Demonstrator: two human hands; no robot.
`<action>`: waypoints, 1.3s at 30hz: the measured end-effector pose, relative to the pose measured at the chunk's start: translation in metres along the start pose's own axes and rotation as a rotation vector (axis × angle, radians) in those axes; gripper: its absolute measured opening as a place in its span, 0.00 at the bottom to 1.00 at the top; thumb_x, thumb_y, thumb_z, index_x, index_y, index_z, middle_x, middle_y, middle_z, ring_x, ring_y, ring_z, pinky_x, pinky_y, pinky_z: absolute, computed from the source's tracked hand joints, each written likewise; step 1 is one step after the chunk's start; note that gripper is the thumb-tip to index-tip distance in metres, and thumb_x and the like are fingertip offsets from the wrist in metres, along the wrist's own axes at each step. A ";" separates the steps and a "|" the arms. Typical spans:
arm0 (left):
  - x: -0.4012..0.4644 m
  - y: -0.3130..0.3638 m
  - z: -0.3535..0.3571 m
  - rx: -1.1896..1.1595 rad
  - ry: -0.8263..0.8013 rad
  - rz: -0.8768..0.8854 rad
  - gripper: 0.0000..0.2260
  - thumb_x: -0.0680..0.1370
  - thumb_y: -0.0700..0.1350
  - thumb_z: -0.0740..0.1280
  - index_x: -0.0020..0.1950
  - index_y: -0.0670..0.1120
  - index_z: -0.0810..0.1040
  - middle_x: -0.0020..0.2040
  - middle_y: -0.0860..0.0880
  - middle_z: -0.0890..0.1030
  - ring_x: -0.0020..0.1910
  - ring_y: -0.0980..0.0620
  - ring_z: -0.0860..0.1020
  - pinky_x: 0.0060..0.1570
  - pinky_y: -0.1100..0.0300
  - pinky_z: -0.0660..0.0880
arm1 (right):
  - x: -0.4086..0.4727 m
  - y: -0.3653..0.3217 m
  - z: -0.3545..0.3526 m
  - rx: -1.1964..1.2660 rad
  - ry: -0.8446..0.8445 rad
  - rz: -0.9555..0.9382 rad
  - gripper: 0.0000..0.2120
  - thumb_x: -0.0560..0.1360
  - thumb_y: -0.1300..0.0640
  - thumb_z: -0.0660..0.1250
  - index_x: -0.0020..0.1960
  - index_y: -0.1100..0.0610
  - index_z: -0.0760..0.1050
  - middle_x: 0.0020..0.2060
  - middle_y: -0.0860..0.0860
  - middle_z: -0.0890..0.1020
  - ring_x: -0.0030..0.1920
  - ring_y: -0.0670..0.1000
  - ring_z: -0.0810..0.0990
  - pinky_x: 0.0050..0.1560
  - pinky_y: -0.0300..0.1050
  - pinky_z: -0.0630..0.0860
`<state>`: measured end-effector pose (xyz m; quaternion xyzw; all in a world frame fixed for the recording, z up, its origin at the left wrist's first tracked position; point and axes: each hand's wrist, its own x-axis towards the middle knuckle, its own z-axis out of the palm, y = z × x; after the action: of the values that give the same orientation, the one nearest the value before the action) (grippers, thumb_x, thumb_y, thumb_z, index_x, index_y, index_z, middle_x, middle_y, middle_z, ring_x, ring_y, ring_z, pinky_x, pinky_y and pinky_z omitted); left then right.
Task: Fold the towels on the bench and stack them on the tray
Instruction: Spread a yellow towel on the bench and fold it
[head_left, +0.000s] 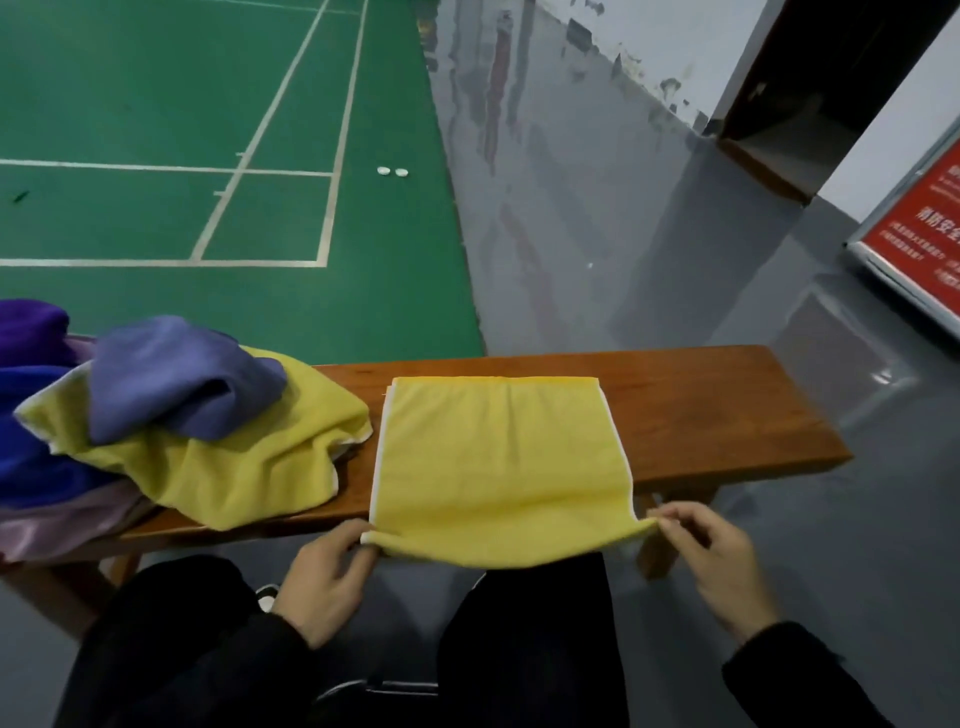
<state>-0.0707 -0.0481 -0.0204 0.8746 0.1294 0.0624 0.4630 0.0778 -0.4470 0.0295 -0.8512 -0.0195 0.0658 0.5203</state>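
Note:
A yellow towel (498, 457) lies spread flat across the wooden bench (701, 405), its near edge hanging over the front. My left hand (324, 582) pinches the towel's near left corner. My right hand (717, 561) pinches its near right corner. To the left sits a loose heap of towels: a crumpled yellow one (234, 462), a lavender-blue one (176, 379) on top of it, and dark purple and blue ones (26, 415) at the frame's left edge. No tray is in view.
Bare bench wood shows to the right of the spread towel. Beyond the bench is a green court floor (208, 130) with white lines and grey floor (597, 234). A red sign (919, 228) leans at the far right. My dark-clad legs are below the bench's front edge.

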 end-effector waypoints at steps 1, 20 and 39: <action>0.008 0.005 -0.001 -0.025 0.021 0.000 0.13 0.77 0.59 0.60 0.49 0.54 0.81 0.44 0.61 0.84 0.45 0.63 0.81 0.49 0.58 0.76 | 0.013 -0.002 0.001 -0.012 0.014 -0.018 0.08 0.79 0.56 0.72 0.46 0.43 0.83 0.38 0.52 0.85 0.39 0.53 0.82 0.38 0.37 0.75; 0.214 0.036 -0.002 0.335 0.224 -0.322 0.08 0.82 0.42 0.63 0.48 0.42 0.80 0.41 0.45 0.80 0.40 0.43 0.76 0.39 0.56 0.68 | 0.232 -0.051 0.064 -0.319 0.121 -0.042 0.02 0.80 0.56 0.70 0.52 0.52 0.79 0.46 0.49 0.83 0.48 0.51 0.81 0.48 0.45 0.75; 0.171 0.038 0.090 0.866 -0.217 0.144 0.34 0.80 0.70 0.40 0.83 0.56 0.46 0.84 0.47 0.45 0.82 0.45 0.41 0.79 0.41 0.40 | 0.172 -0.020 0.139 -1.081 -0.358 -0.493 0.32 0.83 0.32 0.40 0.83 0.42 0.46 0.83 0.52 0.47 0.83 0.55 0.46 0.82 0.57 0.45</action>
<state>0.1204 -0.0914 -0.0411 0.9960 0.0330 -0.0575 0.0596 0.2302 -0.2977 -0.0314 -0.9406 -0.3330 0.0664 0.0040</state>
